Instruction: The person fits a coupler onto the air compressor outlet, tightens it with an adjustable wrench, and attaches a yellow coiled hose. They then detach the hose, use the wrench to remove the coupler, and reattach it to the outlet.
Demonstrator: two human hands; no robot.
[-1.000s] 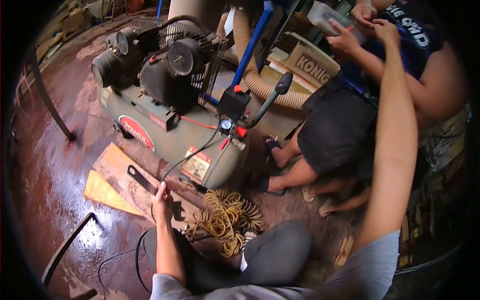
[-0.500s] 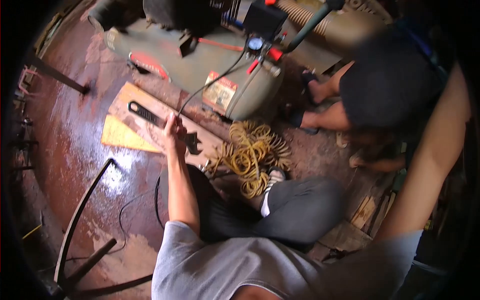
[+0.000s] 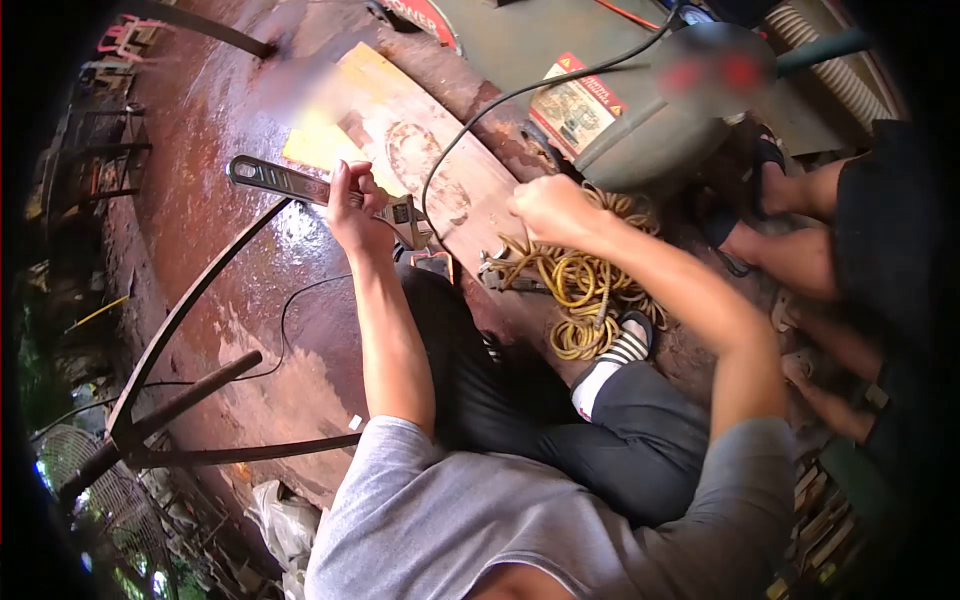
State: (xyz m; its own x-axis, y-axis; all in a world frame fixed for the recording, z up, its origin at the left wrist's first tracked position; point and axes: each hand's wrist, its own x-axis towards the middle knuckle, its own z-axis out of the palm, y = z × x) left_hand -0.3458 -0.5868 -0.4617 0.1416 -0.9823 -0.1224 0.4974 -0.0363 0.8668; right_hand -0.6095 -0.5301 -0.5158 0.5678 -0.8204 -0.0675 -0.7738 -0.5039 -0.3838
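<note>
My left hand [image 3: 355, 208] is closed around the handle of an adjustable wrench [image 3: 280, 180]. The handle's end points to the left, and the jaws show on the right side of the hand. My right hand [image 3: 552, 208] is curled into a fist above the edge of a wooden board [image 3: 470, 150]. Its fingers are turned away, so whatever it may hold is hidden. Just below that fist lies a coiled yellow hose [image 3: 580, 285]. Between the two hands a thin black cable [image 3: 470, 125] curves upward.
Beyond the board stands an air compressor tank [image 3: 645, 140] with a warning label [image 3: 575, 105]. Another person's legs [image 3: 790, 240] are at the right. On the left, a curved metal frame [image 3: 180, 340] rises over the wet floor [image 3: 225, 230]. A plastic bag [image 3: 285, 525] lies at the lower left.
My right arm has come in from the far right, and its fist is now over the board. The view has shifted. My left hand still holds the wrench.
</note>
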